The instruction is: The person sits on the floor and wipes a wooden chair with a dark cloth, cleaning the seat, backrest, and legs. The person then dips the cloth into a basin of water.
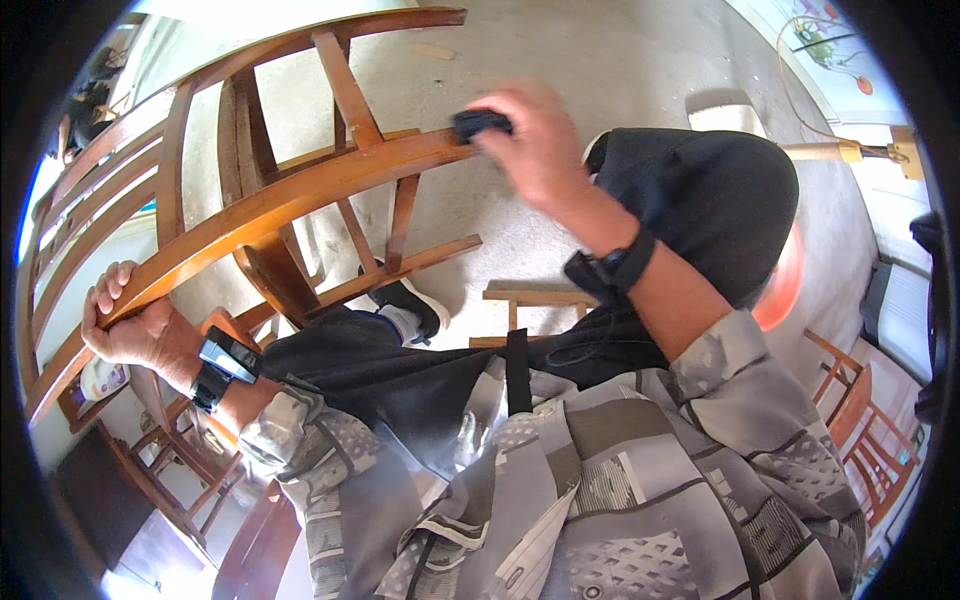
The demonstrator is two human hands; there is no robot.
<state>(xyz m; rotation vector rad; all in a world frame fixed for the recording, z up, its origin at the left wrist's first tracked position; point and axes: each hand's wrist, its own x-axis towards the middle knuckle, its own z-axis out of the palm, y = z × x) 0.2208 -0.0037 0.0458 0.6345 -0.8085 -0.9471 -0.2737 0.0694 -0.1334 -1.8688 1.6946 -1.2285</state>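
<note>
A varnished brown wooden chair (322, 184) lies tipped over in front of me, its slatted back towards the left and its legs towards the right. My left hand (135, 322) is wrapped around the long upright at the back end. At the other end of the same rail, my right hand (536, 142) holds a small black pad or cloth (480, 124) against the leg's tip. That hand is blurred, and the pad's exact kind is unclear. The chair's seat edge (281, 281) points down towards my left leg.
A low wooden frame (536, 296) stands on the concrete floor (622, 67) between my legs. Another wooden chair (851, 397) is at the right, near an orange rounded object (784, 281). A white bottle (101, 379) and more wooden furniture (172, 450) lie lower left. Someone's arm (64, 135) shows far left.
</note>
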